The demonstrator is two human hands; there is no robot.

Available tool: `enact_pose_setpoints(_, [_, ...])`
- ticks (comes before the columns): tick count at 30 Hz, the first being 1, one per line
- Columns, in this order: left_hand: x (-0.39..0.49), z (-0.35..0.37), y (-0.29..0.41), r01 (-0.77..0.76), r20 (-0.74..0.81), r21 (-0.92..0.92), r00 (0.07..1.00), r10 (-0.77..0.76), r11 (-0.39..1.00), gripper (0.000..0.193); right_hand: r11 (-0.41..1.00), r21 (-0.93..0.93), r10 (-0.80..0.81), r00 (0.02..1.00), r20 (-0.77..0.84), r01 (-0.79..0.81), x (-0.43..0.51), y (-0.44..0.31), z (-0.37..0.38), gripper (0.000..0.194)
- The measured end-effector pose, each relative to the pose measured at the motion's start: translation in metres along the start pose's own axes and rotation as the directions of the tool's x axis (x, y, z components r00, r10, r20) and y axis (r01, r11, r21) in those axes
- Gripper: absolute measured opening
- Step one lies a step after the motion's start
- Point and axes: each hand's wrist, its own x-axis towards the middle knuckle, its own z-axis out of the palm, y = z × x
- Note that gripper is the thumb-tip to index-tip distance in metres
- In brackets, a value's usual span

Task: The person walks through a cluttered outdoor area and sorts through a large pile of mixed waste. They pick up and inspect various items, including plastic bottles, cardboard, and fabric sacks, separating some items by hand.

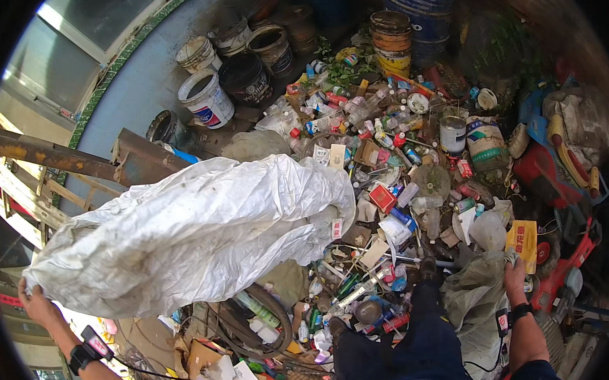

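My left hand grips one corner of a large, dirty white woven sack, which stretches out lengthwise across the view. The sack's far end, with a small red-and-white label, hangs over a heap of mixed waste. On the other side, my right hand holds the top edge of a greyish woven sack, which hangs down beside my leg. A yellow printed packet shows just past that hand; whether they touch I cannot tell.
Plastic bottles, cartons and cans cover the ground around my feet. Several used buckets line the blue wall, with a blue drum behind. A bicycle tyre lies below the white sack. A rusty beam juts in from the left.
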Motion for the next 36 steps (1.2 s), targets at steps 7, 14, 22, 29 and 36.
enact_pose_setpoints(7, [-0.478, -0.084, -0.115, -0.682, 0.582, 0.462, -0.250, -0.774, 0.567, 0.027, 0.999, -0.042, 0.031, 0.998, 0.058, -0.028, -0.008, 0.031, -0.030, 0.039])
enact_pose_setpoints(14, [-0.571, -0.299, -0.128, -0.362, 0.446, 0.888, 0.521, -0.728, 0.285, 0.007, 0.986, -0.169, 0.032, 0.982, 0.188, 0.000, -0.001, 0.050, -0.054, 0.038])
enact_pose_setpoints(22, [-0.568, -0.205, -0.040, 0.560, 0.327, 0.634, 0.430, -0.841, 0.533, 0.014, 0.980, -0.195, 0.119, 0.892, 0.435, -0.035, 0.031, 0.062, -0.038, 0.030])
enact_pose_setpoints(29, [-0.557, -0.061, 0.134, 0.358, 0.921, 0.054, 0.343, -0.185, 0.932, 0.019, 0.836, -0.522, 0.126, 0.867, 0.482, 0.169, 0.026, 0.043, -0.032, 0.035])
enact_pose_setpoints(36, [-0.509, -0.040, 0.185, 0.240, 0.974, -0.220, 0.002, 0.226, 0.946, 0.021, 0.681, -0.491, -0.079, 0.721, 0.688, 0.543, -0.016, -0.125, 0.015, 0.075])
